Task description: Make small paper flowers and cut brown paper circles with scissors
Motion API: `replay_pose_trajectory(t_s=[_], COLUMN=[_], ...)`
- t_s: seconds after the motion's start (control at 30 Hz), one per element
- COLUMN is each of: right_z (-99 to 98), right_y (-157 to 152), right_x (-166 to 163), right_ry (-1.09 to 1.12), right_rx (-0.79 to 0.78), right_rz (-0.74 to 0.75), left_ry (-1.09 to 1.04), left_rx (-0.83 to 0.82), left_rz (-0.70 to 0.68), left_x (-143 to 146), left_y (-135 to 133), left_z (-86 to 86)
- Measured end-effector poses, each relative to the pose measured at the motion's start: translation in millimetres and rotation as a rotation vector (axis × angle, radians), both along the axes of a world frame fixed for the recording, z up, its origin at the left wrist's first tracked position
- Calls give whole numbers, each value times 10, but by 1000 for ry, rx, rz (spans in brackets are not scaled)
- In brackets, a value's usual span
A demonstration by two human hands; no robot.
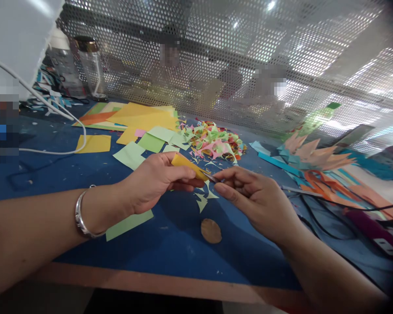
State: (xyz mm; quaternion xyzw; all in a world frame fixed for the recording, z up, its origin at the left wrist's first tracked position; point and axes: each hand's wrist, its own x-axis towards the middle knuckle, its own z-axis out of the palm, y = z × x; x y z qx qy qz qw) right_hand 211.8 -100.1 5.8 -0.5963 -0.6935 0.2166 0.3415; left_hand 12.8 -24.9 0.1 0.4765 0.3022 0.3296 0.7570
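Note:
My left hand (pixel 157 179), with a silver bangle at its wrist, is closed on a small piece of yellow paper (pixel 182 161), which looks folded. In my right hand (pixel 253 192) is a small pair of scissors (pixel 209 175); the fingers hide the handles. The scissors' narrow metal blades meet the right end of the yellow paper. Beneath the hands lie light green paper scraps (pixel 202 203). A flat brown oval (pixel 211 231) rests on the table nearer to me. Part of a green sheet (pixel 129 224) shows under my left forearm.
Colored sheets (pixel 144 117) and green squares (pixel 129 155) lie beyond my left hand, beside a heap of cut scraps (pixel 216 141). Two bottles (pixel 91 67) stand back left. A white cable (pixel 59 114) hangs left; orange strips (pixel 327 185) and black cables (pixel 324 233) lie right. Perforated metal panels (pixel 209 56) close the back.

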Motion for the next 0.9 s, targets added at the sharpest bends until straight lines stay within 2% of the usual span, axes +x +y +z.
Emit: replay_pose_trajectory(t_s=[0.9], right_z=[2], right_y=[-3], right_x=[-11], right_ry=[21], right_rx=[-3], right_rz=[25], left_ry=[-23], left_rx=[-47], left_rz=[-70], left_x=[-1], left_y=[-15], left_z=[-16])
